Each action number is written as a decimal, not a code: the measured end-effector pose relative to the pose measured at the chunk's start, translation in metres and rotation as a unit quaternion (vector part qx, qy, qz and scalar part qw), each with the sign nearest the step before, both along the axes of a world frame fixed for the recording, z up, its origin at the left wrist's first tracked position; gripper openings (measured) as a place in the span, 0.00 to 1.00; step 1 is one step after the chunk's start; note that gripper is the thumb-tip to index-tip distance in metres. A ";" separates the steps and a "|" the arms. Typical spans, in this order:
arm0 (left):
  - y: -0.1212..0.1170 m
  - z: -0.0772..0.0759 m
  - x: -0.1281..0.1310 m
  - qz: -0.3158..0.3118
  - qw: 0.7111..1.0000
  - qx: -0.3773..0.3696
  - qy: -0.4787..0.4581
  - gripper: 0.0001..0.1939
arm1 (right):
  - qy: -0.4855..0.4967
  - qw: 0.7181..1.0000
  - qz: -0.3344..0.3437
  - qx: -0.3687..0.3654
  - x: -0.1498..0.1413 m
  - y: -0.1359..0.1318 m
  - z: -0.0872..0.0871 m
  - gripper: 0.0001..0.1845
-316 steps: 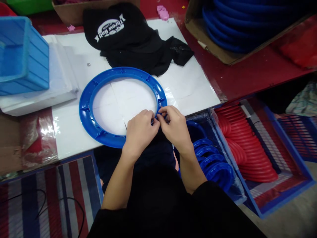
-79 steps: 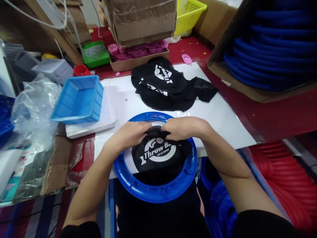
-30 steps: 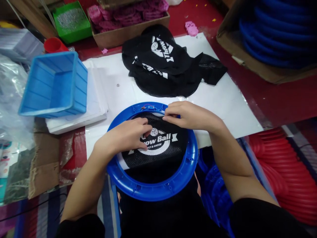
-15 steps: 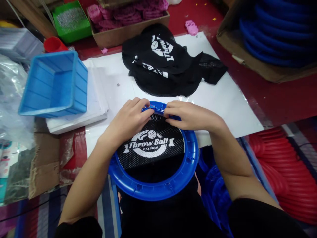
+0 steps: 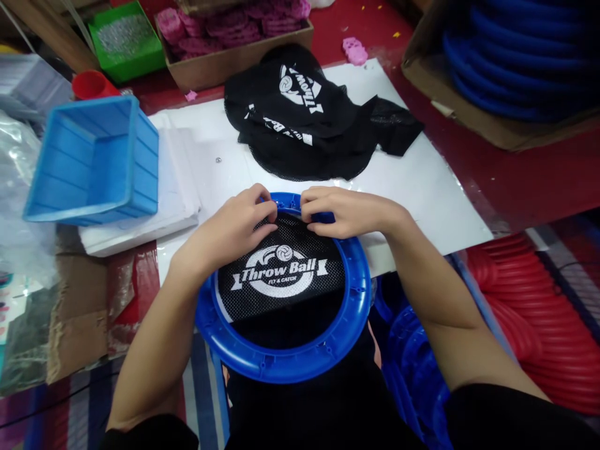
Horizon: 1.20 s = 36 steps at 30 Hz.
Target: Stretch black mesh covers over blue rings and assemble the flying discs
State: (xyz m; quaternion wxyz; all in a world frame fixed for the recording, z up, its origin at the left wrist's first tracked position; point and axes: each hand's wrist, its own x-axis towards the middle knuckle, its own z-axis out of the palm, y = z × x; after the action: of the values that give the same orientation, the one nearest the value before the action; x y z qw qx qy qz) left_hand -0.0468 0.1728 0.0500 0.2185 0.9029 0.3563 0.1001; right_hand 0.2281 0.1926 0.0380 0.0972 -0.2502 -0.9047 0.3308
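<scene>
A blue plastic ring (image 5: 354, 312) lies tilted at the near edge of the work surface, against my body. Black mesh fabric (image 5: 262, 305) printed "Throw Ball" spans its far part, leaving a gap along the near side. My left hand (image 5: 244, 219) grips the far rim, fingers curled over it and thumb on the mesh side. Close by on the same rim, my right hand (image 5: 340, 211) has its fingers bent over the edge and thumb beneath. Small pegs show on the rim between the hands. The fingertips partly hide the fabric's edge.
More black mesh pieces (image 5: 323, 150) lie beyond the ring on a white sheet (image 5: 422, 206). A blue bin (image 5: 145, 165) stands left. Behind are a green tray (image 5: 140, 62) of small metal parts and a carton (image 5: 201, 74) of pink pieces. Stacked blue rings (image 5: 510, 69) and red rings (image 5: 534, 331) are right.
My left hand has shifted slightly left along the rim, and its thumb and fingers are a little farther apart. My right hand stays at the rim. The whole view has drifted slightly.
</scene>
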 end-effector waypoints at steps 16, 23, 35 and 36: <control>0.003 -0.010 0.004 0.027 0.993 0.090 0.072 0.11 | -0.046 0.984 -0.034 0.169 -0.002 -0.016 -0.001 0.08; 0.003 -0.014 0.005 0.038 0.995 0.065 0.063 0.09 | 0.009 0.981 -0.053 0.187 -0.003 -0.019 -0.001 0.08; -0.001 -0.009 0.002 -0.026 0.993 0.114 -0.008 0.06 | 0.058 0.987 -0.024 0.151 0.001 -0.020 -0.002 0.07; -0.001 -0.009 0.002 -0.034 0.993 0.113 -0.011 0.06 | 0.065 0.987 -0.020 0.143 0.002 -0.020 -0.002 0.07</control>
State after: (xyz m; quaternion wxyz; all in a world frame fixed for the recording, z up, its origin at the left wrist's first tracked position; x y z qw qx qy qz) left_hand -0.0447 0.1721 0.0410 0.1225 0.9324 0.3088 0.1424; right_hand 0.2303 0.1722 0.0363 0.1973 -0.2300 -0.9292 0.2116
